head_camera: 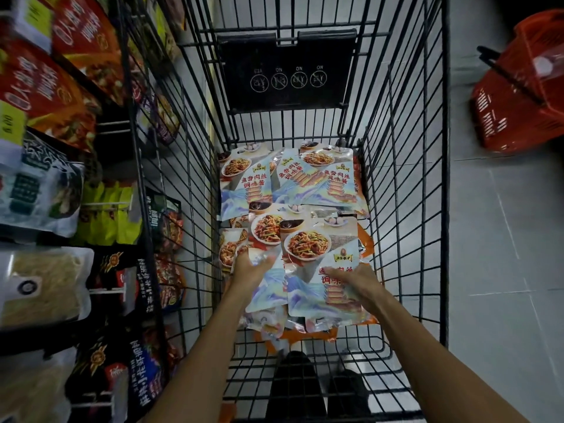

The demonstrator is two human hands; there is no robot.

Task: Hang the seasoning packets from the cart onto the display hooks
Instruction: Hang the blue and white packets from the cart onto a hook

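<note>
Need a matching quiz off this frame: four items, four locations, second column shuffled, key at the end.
Items
1. red shopping basket
2. seasoning packets
3. yellow-green packets
4. black child-seat flap

Locations
A. hanging on the display left of the cart
B. on the floor right of the cart
C. on the cart's far end wall
D. piled on the cart's bottom

Pairs: 1-B, 2-D, 3-A, 4-C
</note>
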